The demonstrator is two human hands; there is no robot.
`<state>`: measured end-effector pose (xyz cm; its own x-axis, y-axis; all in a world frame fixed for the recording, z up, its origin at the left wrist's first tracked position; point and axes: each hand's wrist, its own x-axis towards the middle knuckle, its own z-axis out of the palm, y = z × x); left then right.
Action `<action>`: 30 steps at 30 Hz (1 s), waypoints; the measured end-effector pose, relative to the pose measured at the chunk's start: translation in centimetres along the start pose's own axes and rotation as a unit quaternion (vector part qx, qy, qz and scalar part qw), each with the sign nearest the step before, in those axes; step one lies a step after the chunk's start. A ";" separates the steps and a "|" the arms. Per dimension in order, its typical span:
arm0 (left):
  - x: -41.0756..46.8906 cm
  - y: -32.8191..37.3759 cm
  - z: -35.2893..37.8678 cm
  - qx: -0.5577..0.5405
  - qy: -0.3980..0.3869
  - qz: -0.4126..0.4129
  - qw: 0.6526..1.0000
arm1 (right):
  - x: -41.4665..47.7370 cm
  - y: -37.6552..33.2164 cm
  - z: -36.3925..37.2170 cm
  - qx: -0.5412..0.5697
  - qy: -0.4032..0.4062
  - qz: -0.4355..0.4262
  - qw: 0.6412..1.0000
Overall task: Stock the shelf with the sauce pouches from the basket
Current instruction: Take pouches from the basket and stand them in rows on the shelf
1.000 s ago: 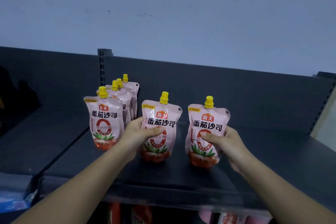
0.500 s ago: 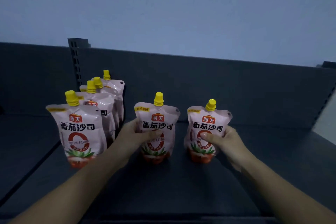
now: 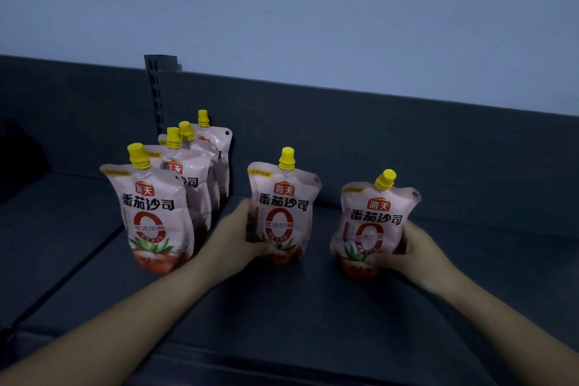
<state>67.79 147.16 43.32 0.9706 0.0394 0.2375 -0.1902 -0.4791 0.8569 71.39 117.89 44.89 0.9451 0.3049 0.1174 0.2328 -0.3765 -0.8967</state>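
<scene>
We see a dark grey shelf [image 3: 282,316] across the lower half of the frame, with both arms reaching onto it from the bottom corners. The left hand [image 3: 236,238] grips the middle pouch [image 3: 283,207] just right of the frame's centre, fingers curled round its lower left edge. This pouch stands upright, with its yellow cap [image 3: 286,158] on top and its printed face towards us. The right hand [image 3: 421,249] holds the right pouch [image 3: 371,222] at centre right, wrapped round its lower right side. This pouch leans a little, its cap tipped towards the right of the frame. Its lower end is blurred, so we cannot tell whether it rests on the shelf or sits just above it. The two held pouches are near each other but apart, with a strip of shelf showing between them. At centre left a row of pouches [image 3: 153,213] stands one behind another, running back towards the shelf's back panel [image 3: 391,147]; we count four caps there. The front pouch of the row is just beside the left hand. Behind the row a slotted upright [image 3: 155,94] rises in front of the pale wall [image 3: 313,9], which fills the upper part of the frame.
</scene>
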 end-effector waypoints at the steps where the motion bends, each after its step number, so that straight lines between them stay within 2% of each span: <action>1: 0.5 0.0 0.2 0.000 0.010 -0.002 1.000 | 0.4 0.1 -0.1 0.002 0.011 0.001 1.000; 15: 9.3 -1.0 2.3 0.022 0.092 -0.049 0.994 | 7.5 2.8 -1.3 0.005 0.113 0.024 0.993; 30: 11.1 -2.3 2.0 -0.021 0.062 -0.066 0.996 | 10.9 3.2 -2.1 -0.032 0.101 0.042 0.994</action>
<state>79.34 146.90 43.09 0.9622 0.2089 0.1749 -0.0716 -0.4254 0.9022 82.93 118.14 44.17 0.9870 0.0916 0.1319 0.1592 -0.4499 -0.8788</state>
